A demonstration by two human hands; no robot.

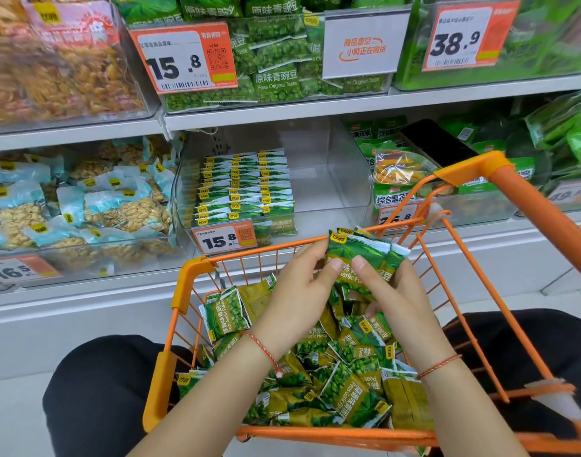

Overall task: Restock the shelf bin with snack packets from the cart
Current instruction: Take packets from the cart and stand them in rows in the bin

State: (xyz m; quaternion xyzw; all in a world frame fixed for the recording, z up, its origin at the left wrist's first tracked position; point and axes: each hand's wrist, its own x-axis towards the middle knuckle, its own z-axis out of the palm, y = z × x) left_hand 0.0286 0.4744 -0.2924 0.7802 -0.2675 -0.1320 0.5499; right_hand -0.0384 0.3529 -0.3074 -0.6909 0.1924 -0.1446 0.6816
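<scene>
An orange wire cart point(190, 268) stands in front of me, its bottom covered with several green garlic-pea snack packets point(345, 384). Above the cart I hold a small stack of these packets point(365, 255) upright with both hands. My left hand point(295, 298) grips the stack's left side and my right hand point(388, 291) grips its right side, both thumbs on the front. Straight behind, on the lower shelf, a clear shelf bin point(335, 179) holds neat rows of the same packets point(246, 186) in its left half; its right half is bare.
Clear bins of nut packets point(78, 206) sit left of the shelf bin, mixed-snack bags point(398, 169) to its right. The upper shelf carries green pea bags point(276, 61) and price tags point(183, 61). My knees in black flank the cart.
</scene>
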